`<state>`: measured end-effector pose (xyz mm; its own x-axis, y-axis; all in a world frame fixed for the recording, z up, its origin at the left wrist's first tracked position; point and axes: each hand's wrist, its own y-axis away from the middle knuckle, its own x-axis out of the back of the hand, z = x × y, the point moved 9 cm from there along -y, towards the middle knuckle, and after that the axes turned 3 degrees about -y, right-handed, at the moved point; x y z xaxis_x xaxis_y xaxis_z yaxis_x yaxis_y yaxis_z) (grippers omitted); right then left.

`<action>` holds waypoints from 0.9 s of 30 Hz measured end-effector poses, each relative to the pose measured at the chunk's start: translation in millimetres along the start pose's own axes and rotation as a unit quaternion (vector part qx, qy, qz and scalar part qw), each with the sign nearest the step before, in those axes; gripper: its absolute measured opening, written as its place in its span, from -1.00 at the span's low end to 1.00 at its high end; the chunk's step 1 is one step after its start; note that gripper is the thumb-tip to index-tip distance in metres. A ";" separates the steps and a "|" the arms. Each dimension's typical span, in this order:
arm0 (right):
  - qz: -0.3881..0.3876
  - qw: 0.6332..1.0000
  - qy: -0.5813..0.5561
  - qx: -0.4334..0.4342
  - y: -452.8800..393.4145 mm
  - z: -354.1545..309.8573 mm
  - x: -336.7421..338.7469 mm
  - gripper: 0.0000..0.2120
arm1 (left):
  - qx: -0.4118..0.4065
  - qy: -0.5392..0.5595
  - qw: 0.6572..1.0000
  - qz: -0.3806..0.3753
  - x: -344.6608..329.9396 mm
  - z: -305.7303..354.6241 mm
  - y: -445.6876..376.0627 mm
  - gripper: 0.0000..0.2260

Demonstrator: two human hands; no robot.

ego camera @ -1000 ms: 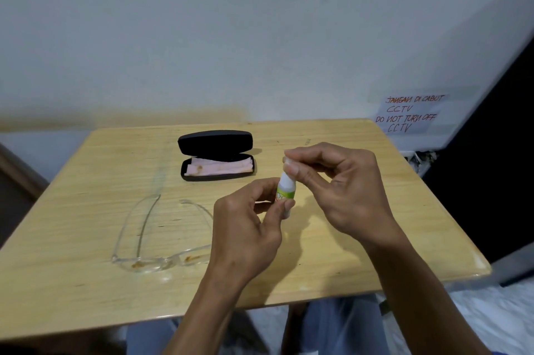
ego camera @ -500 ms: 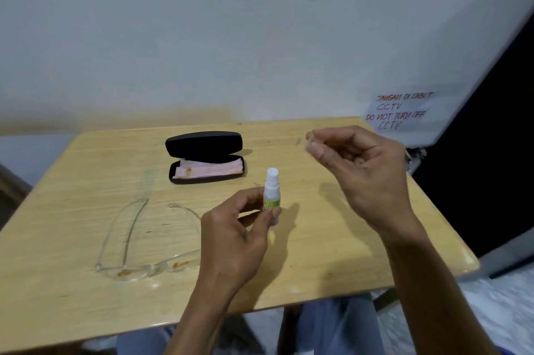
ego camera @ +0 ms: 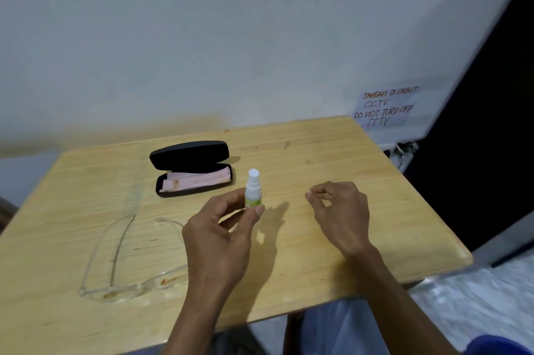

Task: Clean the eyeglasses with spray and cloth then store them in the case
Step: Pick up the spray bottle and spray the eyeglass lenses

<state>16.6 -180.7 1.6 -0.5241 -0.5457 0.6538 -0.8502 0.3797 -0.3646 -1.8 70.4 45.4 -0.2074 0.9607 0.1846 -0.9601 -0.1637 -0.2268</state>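
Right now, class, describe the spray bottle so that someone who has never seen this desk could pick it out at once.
Find the wooden table against the pale wall. Near its middle, just right of the open black case with the pink cloth, the left hand pinches a small spray bottle upright. It alone is white with a green label and an uncapped nozzle.

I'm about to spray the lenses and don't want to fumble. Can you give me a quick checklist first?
1. Small white spray bottle with green label held upright in left hand: ok.
2. Nozzle uncovered: ok.
3. Right hand free: cannot tell; fingers pinched, perhaps on a clear cap.
4. Clear-framed eyeglasses within reach on the wooden table: ok.
5. Lenses need cleaning: ok, brown smudges visible.
6. Pink cloth ready in the open black case: ok.
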 end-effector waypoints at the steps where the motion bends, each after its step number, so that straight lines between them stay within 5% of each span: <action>1: -0.001 1.000 0.003 0.005 0.4 0.4 -1.0 -0.92 | 0.002 0.002 1.000 0.003 0.2 -0.2 0.0 -0.77; 6: 0.008 1.000 -0.003 0.009 4.0 -10.5 10.7 -0.87 | 0.009 0.017 1.000 0.001 0.6 -0.4 -0.2 -0.78; 13: -0.024 0.959 -0.275 0.069 38.6 -103.8 38.1 -0.70 | -0.011 0.006 1.000 -0.005 3.7 7.4 6.4 -0.76; 27: -0.037 0.929 -0.360 0.080 59.8 -132.6 20.2 -0.71 | -0.053 -0.071 0.996 -0.006 33.9 23.0 24.4 -0.67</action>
<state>-38.3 -69.9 80.9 -0.3115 -0.9460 0.0897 -0.8517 0.2361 -0.4678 -36.6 93.9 68.1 -0.2268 0.9199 0.3199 -0.9390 -0.1194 -0.3226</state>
